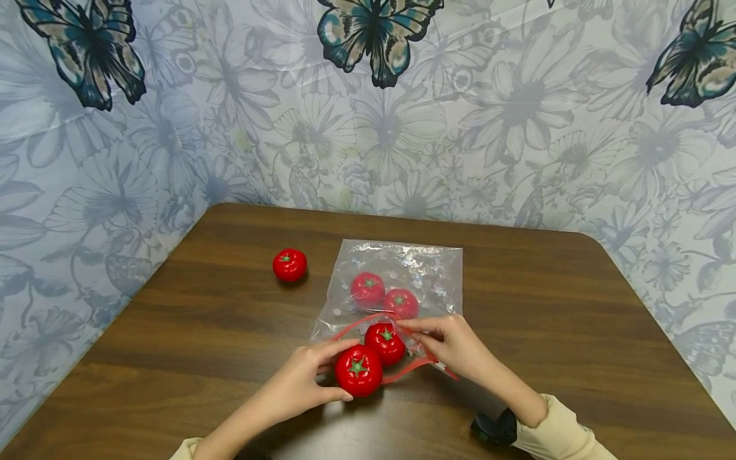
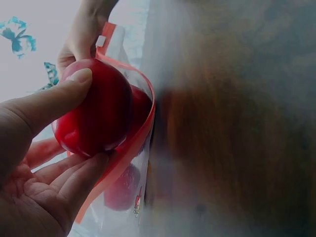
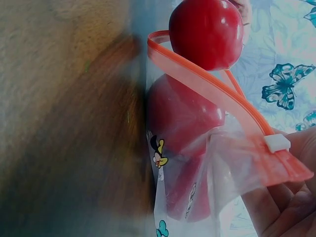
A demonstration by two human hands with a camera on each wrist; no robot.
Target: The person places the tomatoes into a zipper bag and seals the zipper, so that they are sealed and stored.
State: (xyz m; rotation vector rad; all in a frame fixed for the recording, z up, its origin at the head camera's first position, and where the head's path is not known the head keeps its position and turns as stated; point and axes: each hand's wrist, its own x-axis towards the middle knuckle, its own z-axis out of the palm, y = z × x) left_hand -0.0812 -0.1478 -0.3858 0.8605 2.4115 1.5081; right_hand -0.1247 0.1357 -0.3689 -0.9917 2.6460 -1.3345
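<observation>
While left hand [image 1: 305, 378] grips tomato [image 1: 359, 377] | right hand [image 1: 454, 342] pinches plastic bag [image 1: 434, 268] | tomato between hands, at bag's mouth

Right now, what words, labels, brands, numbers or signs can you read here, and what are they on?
None can be read.
Clear bag: dark marks seen in the right wrist view may be lettering, but are too small and blurred; the cartoon print is a picture.
Tomato in the left hand: no writing shows.
Wall butterflies: no writing shows.
</observation>
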